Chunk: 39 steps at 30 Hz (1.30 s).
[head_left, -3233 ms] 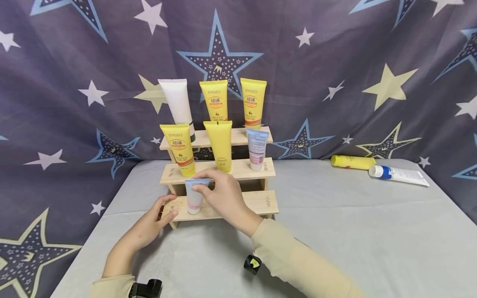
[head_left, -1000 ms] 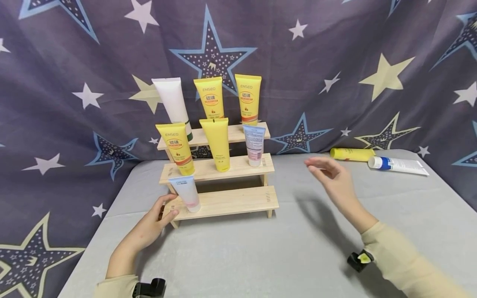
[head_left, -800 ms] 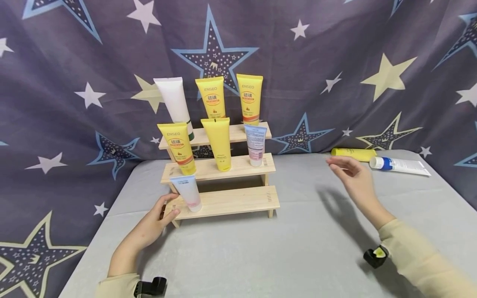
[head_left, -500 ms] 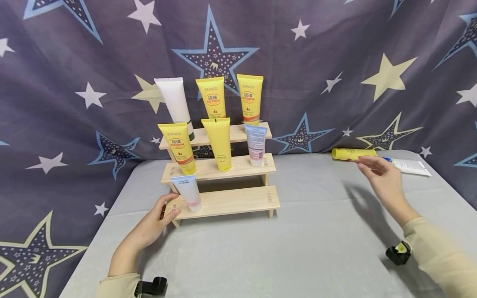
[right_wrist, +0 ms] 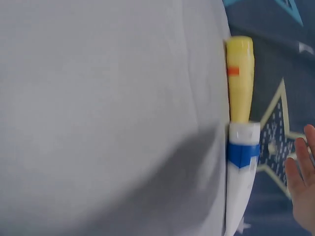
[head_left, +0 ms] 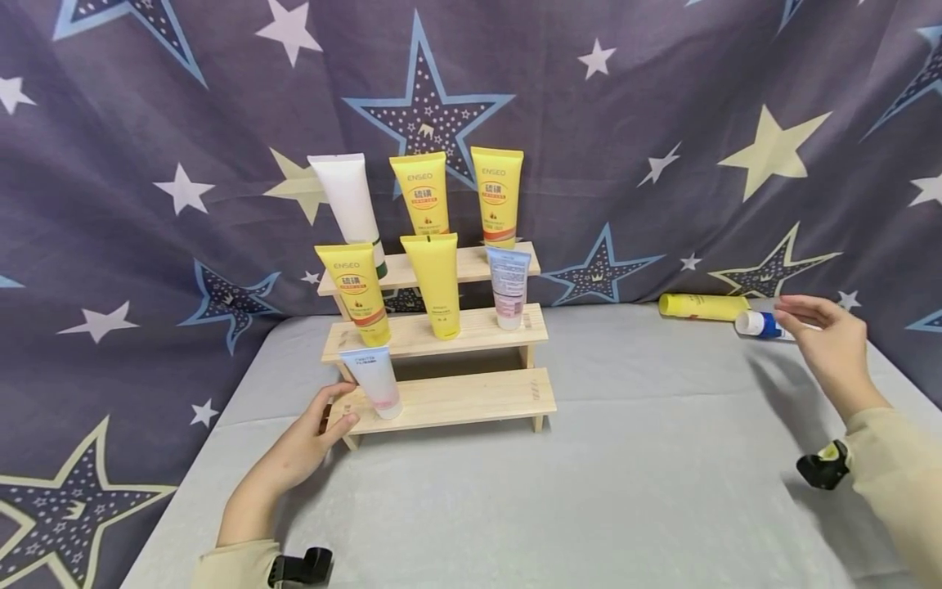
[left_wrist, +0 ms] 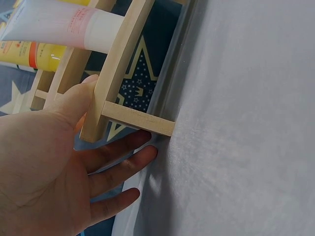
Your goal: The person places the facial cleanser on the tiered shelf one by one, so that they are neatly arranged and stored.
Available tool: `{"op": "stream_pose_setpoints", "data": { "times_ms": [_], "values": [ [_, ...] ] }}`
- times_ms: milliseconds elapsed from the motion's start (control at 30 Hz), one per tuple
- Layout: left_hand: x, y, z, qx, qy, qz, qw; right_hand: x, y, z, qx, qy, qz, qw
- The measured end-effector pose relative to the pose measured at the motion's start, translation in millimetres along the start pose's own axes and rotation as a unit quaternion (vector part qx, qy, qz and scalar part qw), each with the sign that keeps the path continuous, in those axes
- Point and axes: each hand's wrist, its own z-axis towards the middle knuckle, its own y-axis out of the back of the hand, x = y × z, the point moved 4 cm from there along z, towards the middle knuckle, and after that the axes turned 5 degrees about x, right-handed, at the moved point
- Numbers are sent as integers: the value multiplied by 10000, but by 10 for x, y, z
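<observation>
My left hand [head_left: 302, 446] holds the left end of the lowest board of a three-tier wooden display stand [head_left: 471, 398]. In the left wrist view, the thumb lies over the board and other fingers extend beside its leg. A small pale blue and pink tube [head_left: 374, 383] stands cap-down on that board, near this hand. Far to the right, my right hand [head_left: 832, 343], fingers loosely bent and holding nothing, hovers over a white tube with a blue band [right_wrist: 242, 184]. In the head view it hides most of this tube. A yellow tube [head_left: 705, 307] lies beside the white tube's cap.
On the middle tier stand two yellow tubes [head_left: 434, 286] and a blue-pink tube [head_left: 509, 286]. The top tier bears a white tube [head_left: 346, 204] and two yellow tubes [head_left: 499, 196]. Behind the grey-covered table [head_left: 589, 491] hangs a star-patterned curtain [head_left: 574, 147].
My right hand first held the small pale tube at the lowest board, let it go standing there, then moved far right to the lying white tube. The left hand has stayed at the stand's end.
</observation>
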Motion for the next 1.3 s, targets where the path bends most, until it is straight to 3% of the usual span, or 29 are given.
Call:
{"op": "stream_pose_setpoints", "data": {
  "times_ms": [233, 467, 567, 700, 900, 1100, 1300],
  "values": [
    [0, -11, -5, -12, -5, 99, 10000, -209, 103, 147, -18, -202, 230, 9995],
    [10, 1, -9, -17, -84, 10, 10000, -481, 55, 290, 153, -262, -629, 9976],
    [16, 3, -13, -25, -53, 35, 10000, -571, 70, 330, 405, -474, -1268, 9900],
    [18, 6, -8, -35, -53, 16, 10000, -657, 146, 361, 790, -858, -2030, 9722],
    [12, -4, -7, -51, -61, 1, 10000, -779, 289, 356, 1027, -1199, -2498, 9553],
    [20, 10, -9, -61, -16, 44, 10000, -751, 282, 358, 1058, -900, -2857, 9482],
    [27, -1, 9, -30, -82, -47, 10000, -764, 279, 338, 945, -914, -2947, 9465]
  ]
}}
